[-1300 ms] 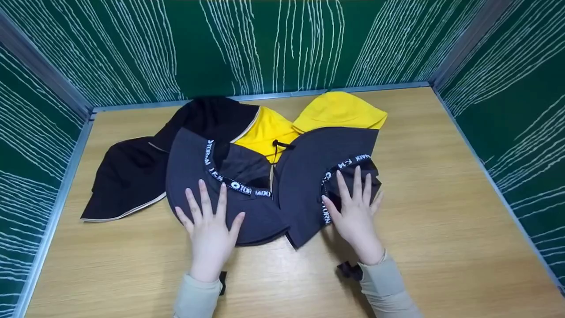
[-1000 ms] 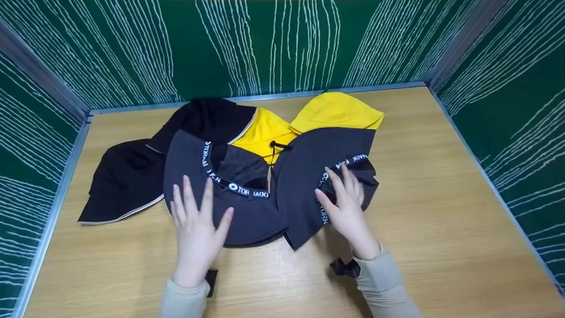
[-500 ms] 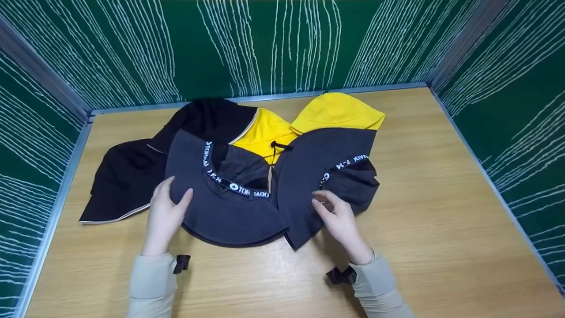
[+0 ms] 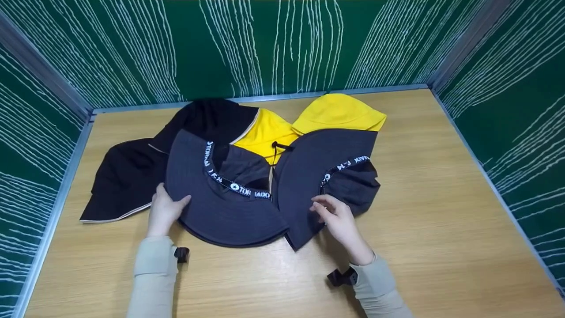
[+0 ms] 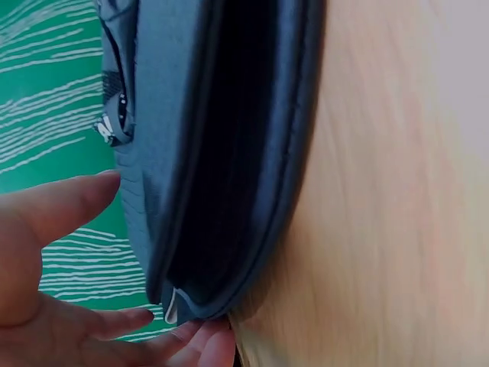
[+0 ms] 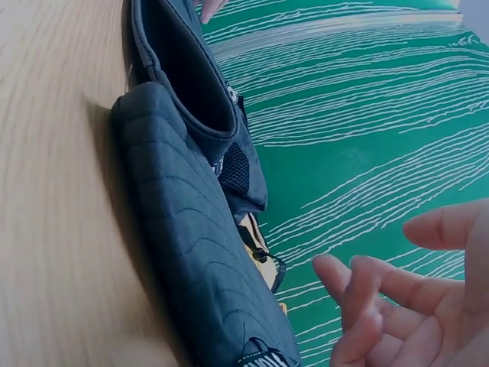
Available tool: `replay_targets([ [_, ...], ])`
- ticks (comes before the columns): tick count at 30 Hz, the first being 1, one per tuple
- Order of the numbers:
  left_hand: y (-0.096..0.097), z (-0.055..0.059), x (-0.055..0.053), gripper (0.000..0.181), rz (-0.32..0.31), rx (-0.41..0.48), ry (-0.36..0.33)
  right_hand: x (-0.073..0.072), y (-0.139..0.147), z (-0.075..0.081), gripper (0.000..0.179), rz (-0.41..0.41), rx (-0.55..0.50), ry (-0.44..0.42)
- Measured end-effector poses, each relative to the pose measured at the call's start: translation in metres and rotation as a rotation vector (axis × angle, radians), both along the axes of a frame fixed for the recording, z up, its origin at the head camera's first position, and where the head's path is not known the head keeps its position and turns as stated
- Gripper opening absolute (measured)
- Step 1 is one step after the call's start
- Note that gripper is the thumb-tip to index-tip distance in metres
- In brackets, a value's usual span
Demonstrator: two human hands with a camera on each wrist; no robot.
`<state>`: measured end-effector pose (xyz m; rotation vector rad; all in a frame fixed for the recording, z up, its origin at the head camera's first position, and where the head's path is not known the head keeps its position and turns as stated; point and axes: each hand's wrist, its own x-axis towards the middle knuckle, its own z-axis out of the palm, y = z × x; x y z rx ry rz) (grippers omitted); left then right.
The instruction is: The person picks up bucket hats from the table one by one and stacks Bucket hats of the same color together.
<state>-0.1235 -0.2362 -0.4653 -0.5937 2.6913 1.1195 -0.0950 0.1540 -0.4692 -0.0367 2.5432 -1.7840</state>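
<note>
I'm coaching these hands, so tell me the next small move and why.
Probably pinch the left grey hat by its outer edge with the left hand, whose fingers are right at that edge; the right hand holds nothing.

Grey hat (image 5: 170, 145) cropped in left wrist view

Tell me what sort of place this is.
Probably a work booth or recording station: a wood-look tabletop, green panels with white streaks on three sides, and grey posts at the two far corners.
</note>
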Motion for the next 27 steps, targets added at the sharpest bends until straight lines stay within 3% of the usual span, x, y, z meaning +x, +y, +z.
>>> replay_targets([
  [8,-0.0024,-0.0026,-0.0042,0.095,0.010,-0.017,-0.046,-0.0008,0.0020,-0.0029,0.016,-0.007,0.000,-0.022],
  [15,-0.0063,-0.0034,-0.0056,0.108,0.033,0.042,-0.067,-0.0005,0.0026,-0.0054,0.015,0.002,-0.011,-0.032],
  [21,-0.0077,-0.0070,-0.0025,0.102,0.048,0.083,-0.041,0.0009,0.0024,-0.0044,0.015,-0.001,-0.023,-0.030],
  [27,-0.0074,-0.0082,-0.0022,0.096,0.047,0.068,-0.045,0.0016,0.0026,-0.0038,0.016,0.008,-0.049,-0.034],
])
